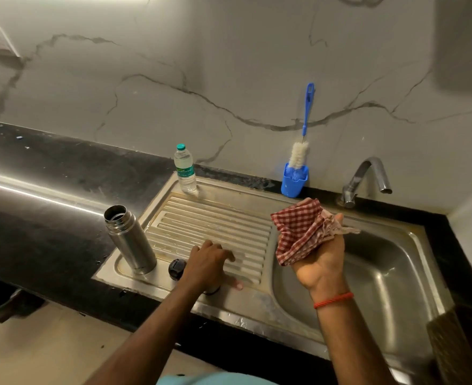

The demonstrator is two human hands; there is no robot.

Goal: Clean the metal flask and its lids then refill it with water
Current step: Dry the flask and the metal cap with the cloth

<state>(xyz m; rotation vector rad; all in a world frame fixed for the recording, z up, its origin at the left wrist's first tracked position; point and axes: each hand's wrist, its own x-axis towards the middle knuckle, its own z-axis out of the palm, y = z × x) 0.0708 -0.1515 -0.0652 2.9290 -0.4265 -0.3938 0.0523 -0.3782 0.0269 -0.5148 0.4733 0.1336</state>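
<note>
- Flask (130,240): it stands upright and uncapped at the front left corner of the draining board (209,223), just beside the black table (48,173). Whether it holds water is not visible.
- Lids: a black lid (176,268) lies near the board's front edge, just right of the flask's base. A second dark round part (212,292) shows under your left wrist. It is too hidden to identify.
- Left hand (207,263): it is palm down at the board's front edge, with the fingers arched onto the ribs and the thumb flat on the steel. Whether it grips the hidden part cannot be told.
- Right hand (322,262): it is raised over the sink basin (381,273), palm up, with the fingers closed round a bunched red checked cloth (298,232).
- Other items: a capped water bottle (185,169) stands at the board's back left corner. A bottle brush (302,134) stands in a blue holder (294,183) at the back edge. The tap (368,179) is at the back right, and no water is seen running.
- Step in hand, as judged: the washing looks finished and you appear to be at the drying stage, reaching for a lid to wipe.
- Next move, as judged: get a firm pinch on the lid, since wet steel is likely slippery, and bring it to the cloth. Keep your forearm away from the flask so it does not topple.
- The refill is not yet done. Uncapping the bottle will need a free hand, so put the cloth down first.
</note>
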